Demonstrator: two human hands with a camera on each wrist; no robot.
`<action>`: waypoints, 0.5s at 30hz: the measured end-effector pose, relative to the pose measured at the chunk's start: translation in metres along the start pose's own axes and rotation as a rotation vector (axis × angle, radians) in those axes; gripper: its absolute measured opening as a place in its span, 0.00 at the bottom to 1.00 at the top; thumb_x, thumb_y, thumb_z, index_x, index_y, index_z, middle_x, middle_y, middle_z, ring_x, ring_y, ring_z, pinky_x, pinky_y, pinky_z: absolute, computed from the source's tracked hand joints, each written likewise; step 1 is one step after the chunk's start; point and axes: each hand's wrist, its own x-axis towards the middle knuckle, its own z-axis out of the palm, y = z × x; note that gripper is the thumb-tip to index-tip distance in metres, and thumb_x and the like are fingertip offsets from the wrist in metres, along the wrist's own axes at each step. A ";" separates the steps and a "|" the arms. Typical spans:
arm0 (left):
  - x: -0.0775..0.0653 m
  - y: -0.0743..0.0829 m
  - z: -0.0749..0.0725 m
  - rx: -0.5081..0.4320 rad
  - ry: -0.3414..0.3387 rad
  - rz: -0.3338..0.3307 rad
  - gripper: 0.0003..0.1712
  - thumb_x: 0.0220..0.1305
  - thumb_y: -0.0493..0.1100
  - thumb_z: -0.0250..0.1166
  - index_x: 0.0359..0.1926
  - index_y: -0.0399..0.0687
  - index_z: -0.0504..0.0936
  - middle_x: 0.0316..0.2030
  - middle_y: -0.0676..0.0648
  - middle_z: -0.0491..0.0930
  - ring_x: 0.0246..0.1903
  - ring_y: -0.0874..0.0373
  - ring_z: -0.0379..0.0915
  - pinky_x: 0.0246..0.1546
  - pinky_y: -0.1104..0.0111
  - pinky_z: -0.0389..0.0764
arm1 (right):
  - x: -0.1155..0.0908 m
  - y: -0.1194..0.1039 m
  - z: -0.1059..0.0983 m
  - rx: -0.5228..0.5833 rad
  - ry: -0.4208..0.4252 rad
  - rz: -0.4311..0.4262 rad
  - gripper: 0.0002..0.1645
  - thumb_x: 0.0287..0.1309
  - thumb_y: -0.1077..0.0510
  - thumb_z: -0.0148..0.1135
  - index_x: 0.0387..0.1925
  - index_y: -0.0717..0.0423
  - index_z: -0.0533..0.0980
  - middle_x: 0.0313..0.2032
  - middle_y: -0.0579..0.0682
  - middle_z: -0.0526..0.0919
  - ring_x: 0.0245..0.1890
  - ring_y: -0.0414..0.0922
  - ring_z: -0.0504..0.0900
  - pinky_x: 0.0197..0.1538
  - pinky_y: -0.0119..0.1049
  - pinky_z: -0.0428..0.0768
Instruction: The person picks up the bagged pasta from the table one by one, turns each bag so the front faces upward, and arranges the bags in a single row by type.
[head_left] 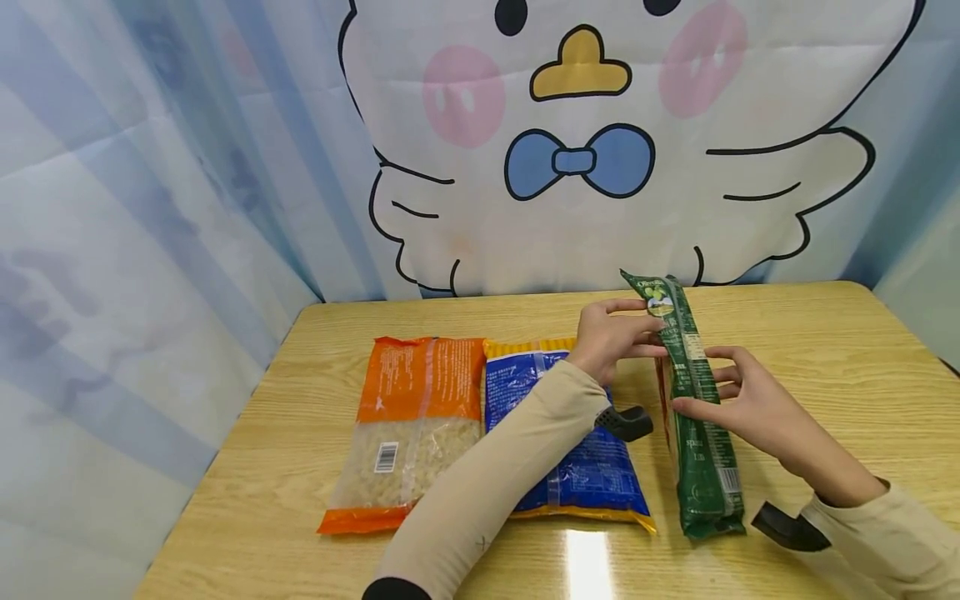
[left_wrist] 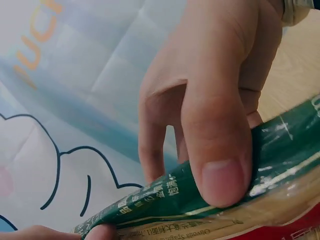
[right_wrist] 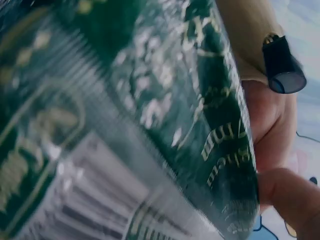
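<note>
A green spaghetti bag [head_left: 693, 417] stands on its narrow edge at the right of the table, its printed back and barcode side showing. My left hand [head_left: 617, 337] pinches its far upper part; in the left wrist view the thumb [left_wrist: 222, 175] presses one face while other fingers lie behind. Lower down, my right hand [head_left: 757, 408] holds the bag from the right, thumb on the near side and fingers along the right face. The green wrapper [right_wrist: 165, 100] fills much of the right wrist view and hides part of the hands.
To the left, an orange bag with a clear window [head_left: 420, 383] lies flat on the wooden table [head_left: 270, 483]. Beside it lies a blue and yellow bag [head_left: 592, 475], partly covered by my left forearm. A cartoon-printed curtain [head_left: 577, 233] hangs behind the table.
</note>
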 end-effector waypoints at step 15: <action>-0.003 0.002 -0.005 -0.042 -0.054 0.091 0.12 0.54 0.29 0.73 0.37 0.47 0.84 0.29 0.43 0.87 0.34 0.43 0.87 0.30 0.58 0.88 | 0.003 0.004 -0.009 0.191 -0.046 -0.025 0.55 0.64 0.53 0.66 0.76 0.66 0.41 0.67 0.82 0.55 0.64 0.78 0.61 0.57 0.65 0.75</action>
